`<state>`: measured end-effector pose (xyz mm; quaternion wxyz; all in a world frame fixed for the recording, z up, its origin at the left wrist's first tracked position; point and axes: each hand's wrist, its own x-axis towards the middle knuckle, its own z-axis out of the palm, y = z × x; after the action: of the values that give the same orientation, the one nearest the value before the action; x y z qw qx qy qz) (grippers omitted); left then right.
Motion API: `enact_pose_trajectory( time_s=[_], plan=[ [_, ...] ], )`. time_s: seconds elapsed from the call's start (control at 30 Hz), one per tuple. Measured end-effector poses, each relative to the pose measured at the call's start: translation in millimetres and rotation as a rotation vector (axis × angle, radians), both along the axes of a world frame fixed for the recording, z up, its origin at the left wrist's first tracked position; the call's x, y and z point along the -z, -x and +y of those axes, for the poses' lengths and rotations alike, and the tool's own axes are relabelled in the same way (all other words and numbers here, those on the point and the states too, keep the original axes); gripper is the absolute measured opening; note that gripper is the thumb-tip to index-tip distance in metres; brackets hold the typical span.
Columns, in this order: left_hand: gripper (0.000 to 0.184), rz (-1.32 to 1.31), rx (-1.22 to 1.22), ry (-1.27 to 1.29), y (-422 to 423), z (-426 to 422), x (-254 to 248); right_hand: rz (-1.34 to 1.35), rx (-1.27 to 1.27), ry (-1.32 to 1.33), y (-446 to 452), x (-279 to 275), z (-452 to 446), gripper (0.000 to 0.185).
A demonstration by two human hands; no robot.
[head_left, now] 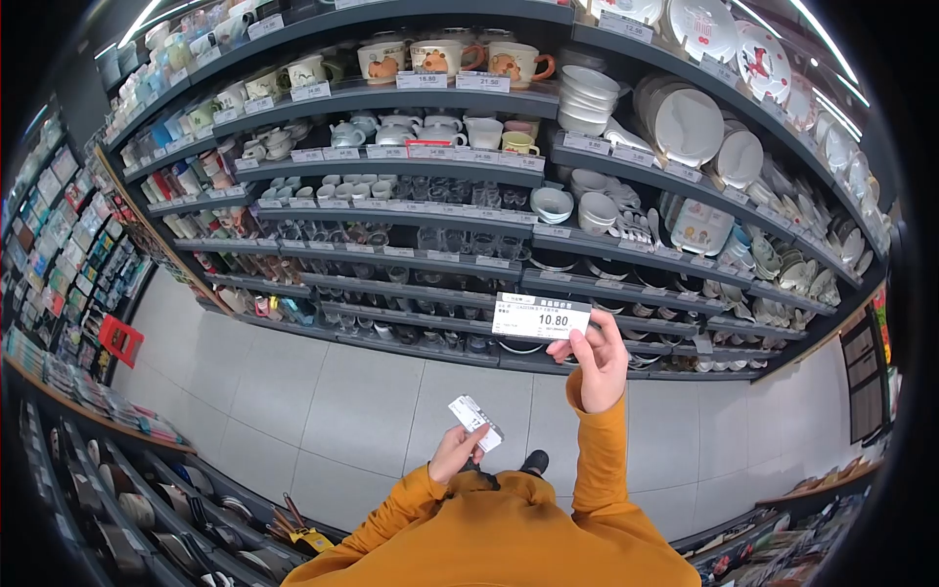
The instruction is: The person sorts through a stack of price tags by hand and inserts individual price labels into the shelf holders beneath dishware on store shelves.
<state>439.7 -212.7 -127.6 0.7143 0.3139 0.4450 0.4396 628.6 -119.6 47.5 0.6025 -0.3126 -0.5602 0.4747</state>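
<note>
Raised in front of the shelves, my right hand [599, 354] pinches a white price tag [538, 318] by its right end, between thumb and fingers. The tag has a dark top band and reads 10.80. Lower down, near my body, my left hand [458, 452] is closed on more price tags [475, 421]; they overlap, so how many there are is hard to tell. Part of a number, 17, shows on them. Behind the raised tag run the lower shelves, which hold plates and bowls [558, 262].
A wide shelf unit [411, 210] carries mugs [445, 61], teapots [396, 129], glasses, stacked bowls [587, 98] and plates [690, 127]. Price labels line its edges. Grey floor tiles [342, 401] lie between the shelves. A red stool-like object [119, 339] stands left; pans hang or lie at lower left.
</note>
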Motion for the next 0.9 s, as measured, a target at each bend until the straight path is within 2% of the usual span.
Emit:
enact_pose_trajectory(
  time_s=[0.23,0.47,0.9],
  plan=[
    [0.025,0.064,-0.015,-0.079,-24,5,-7,-0.004,0.027,-0.003,-29,2,-3,0.023],
    [0.025,0.074,-0.071,-0.026,-73,0,-14,0.008,0.050,0.021,-80,-2,-9,0.024],
    [0.026,0.140,0.166,-0.002,-171,-12,-31,0.002,0.101,0.037,-166,9,-33,0.026]
  ],
)
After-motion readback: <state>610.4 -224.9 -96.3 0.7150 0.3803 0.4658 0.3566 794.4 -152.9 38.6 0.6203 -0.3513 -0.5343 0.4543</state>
